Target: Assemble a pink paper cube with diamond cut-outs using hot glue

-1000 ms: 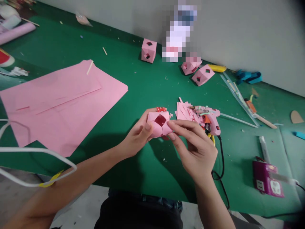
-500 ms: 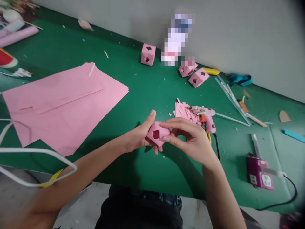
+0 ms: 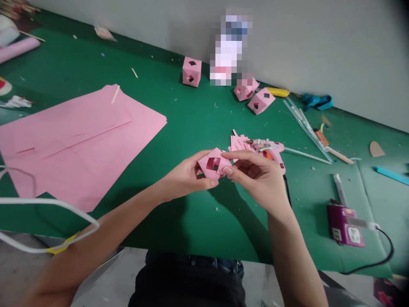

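Note:
A small pink paper shape (image 3: pixel 212 164) with square cut-outs is held between both hands above the green table. My left hand (image 3: pixel 194 172) grips it from the left, the thumb along its lower edge. My right hand (image 3: pixel 252 172) pinches its right side between thumb and fingers. Behind my right hand lies a pink glue gun (image 3: pixel 275 147) on a pile of pink paper strips (image 3: pixel 236 143). Farther back stands a pink paper cube (image 3: pixel 191 72). Two more pink shapes, one (image 3: pixel 246 88) beside the other (image 3: pixel 261 101), rest to its right.
Large pink sheets (image 3: pixel 96 145) cover the left of the green table (image 3: pixel 191 230). A white cable (image 3: pixel 64 202) crosses at lower left. At right are a purple power adapter (image 3: pixel 343 226), glue sticks and a wooden stick (image 3: pixel 340 155). A pixelated upright object (image 3: pixel 228 51) is against the wall.
The held shape has turned, and its opening now shows through to another. My left thumb has moved from above it to its lower edge. The whole view has shifted slightly.

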Demonstrator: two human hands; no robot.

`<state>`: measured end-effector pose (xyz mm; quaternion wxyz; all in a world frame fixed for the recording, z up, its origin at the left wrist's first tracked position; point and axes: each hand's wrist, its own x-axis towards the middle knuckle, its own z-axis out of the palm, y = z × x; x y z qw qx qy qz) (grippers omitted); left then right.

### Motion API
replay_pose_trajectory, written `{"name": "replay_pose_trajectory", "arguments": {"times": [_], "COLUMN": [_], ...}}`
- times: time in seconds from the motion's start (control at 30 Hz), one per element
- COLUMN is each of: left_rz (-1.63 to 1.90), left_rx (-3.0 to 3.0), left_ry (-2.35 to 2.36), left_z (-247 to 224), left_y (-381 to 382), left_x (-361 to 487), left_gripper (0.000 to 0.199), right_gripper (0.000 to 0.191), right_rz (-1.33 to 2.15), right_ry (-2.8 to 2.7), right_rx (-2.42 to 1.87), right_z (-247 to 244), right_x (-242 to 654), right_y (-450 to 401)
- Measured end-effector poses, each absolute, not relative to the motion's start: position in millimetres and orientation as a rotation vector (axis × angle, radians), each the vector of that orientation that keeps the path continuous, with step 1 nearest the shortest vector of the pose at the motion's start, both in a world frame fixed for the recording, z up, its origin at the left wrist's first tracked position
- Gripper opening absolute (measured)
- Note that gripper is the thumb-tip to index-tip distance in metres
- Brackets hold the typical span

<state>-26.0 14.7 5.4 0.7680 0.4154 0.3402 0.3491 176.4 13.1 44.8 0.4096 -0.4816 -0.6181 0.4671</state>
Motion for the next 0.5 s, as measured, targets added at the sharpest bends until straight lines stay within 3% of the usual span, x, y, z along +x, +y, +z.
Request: {"name": "replay_pose_trajectory", "arguments": {"times": [0.33, 0.5], "left_rz": [0.723, 0.737], "left_rx": [0.881, 0.922], "left_ry": [0.713, 0.651], "left_z": [8.3, 8.0], "left_y": [16.4, 16.8], "left_x": [-32.8, -32.9], "left_gripper": [0.083, 0.067], "right_gripper": [0.027, 0.029], "right_rz": [1.128, 1.041], "right_ry": [-1.587, -1.655], "right_rx": [-1.176, -1.185], "right_z": [43.4, 43.3], "right_x": [177.5, 177.8], "right_y": [10.7, 9.7]}}
